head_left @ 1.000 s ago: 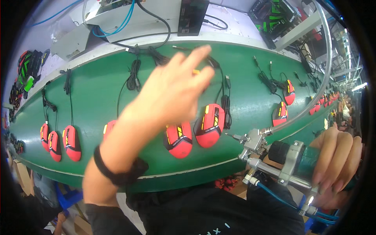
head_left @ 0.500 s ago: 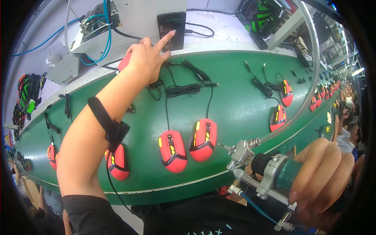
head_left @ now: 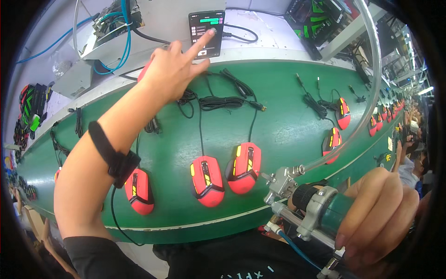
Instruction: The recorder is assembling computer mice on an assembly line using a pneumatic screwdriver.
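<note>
My left hand [head_left: 172, 67] reaches across to a black smartphone [head_left: 206, 39] leaning upright at the back. Its index finger is stretched onto the lit screen, the thumb is apart, and the other fingers are partly bent. A black strap with a small block [head_left: 123, 169] circles my left forearm. At the lower right, my right hand [head_left: 378, 214] is wrapped around a power screwdriver [head_left: 320, 204] with a green body, a metal head and a thin tip pointing left. Two red computer mice, one [head_left: 207, 181] beside the other [head_left: 244, 169], lie left of that tip.
A green conveyor belt [head_left: 274, 135] curves across, carrying more red mice [head_left: 139, 191] and coiled black cables [head_left: 222, 102]. A grey machine [head_left: 167, 18] with blue tubes stands behind. A clear hose [head_left: 375, 51] arches down to the screwdriver. Other people [head_left: 409, 158] sit farther along at right.
The phone's dark screen has lit up under my left index finger. My left forearm has shifted slightly left and down. The right hand still grips the screwdriver, which has moved slightly left.
</note>
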`<action>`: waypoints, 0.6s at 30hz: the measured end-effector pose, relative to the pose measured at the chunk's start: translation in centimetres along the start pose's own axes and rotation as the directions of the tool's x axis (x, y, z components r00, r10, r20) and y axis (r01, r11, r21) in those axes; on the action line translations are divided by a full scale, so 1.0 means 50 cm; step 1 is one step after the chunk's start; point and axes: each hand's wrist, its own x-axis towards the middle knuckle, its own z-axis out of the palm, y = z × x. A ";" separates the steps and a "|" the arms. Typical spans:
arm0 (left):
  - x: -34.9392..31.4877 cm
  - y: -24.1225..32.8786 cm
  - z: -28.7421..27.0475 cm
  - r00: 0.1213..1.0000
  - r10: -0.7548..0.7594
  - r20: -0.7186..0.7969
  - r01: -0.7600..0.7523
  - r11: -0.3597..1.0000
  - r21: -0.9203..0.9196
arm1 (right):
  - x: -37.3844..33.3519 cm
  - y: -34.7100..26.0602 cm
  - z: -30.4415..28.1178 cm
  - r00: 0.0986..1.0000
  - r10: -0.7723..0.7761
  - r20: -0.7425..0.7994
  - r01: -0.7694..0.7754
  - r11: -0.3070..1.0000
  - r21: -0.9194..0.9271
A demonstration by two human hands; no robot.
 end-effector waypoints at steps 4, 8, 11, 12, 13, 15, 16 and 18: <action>-0.080 0.049 -0.044 0.994 -0.023 -0.110 0.010 0.993 -0.119 | -0.001 0.036 0.057 0.934 -0.158 -0.321 0.169 0.986 0.008; -0.139 0.120 -0.121 0.926 -0.246 -0.288 0.056 0.842 -0.537 | -0.013 0.037 0.120 0.715 -0.291 -0.635 0.306 0.948 -0.090; -0.215 0.163 -0.151 0.789 -0.602 -0.126 0.061 0.280 -0.958 | -0.066 0.049 0.107 0.774 -0.273 -0.571 0.337 0.941 0.007; -0.233 0.182 -0.150 0.805 -0.580 0.124 0.025 -0.176 -0.984 | -0.077 0.058 0.115 0.745 -0.308 -0.592 0.404 0.914 0.034; -0.245 0.201 -0.156 0.810 -0.489 0.322 -0.032 -0.586 -0.809 | -0.030 0.059 0.085 0.846 -0.412 -0.339 0.450 0.892 0.038; -0.266 0.240 -0.151 0.824 -0.329 0.461 -0.085 -0.877 -0.473 | -0.035 0.060 0.062 0.853 -0.453 -0.261 0.488 0.869 0.087; -0.274 0.261 -0.132 0.839 -0.230 0.493 -0.085 -0.950 -0.299 | -0.040 0.066 0.064 0.850 -0.490 -0.194 0.517 0.846 0.128; -0.290 0.284 -0.122 0.852 -0.120 0.510 -0.077 -0.992 -0.105 | -0.054 0.064 0.082 0.847 -0.447 -0.287 0.502 0.850 0.160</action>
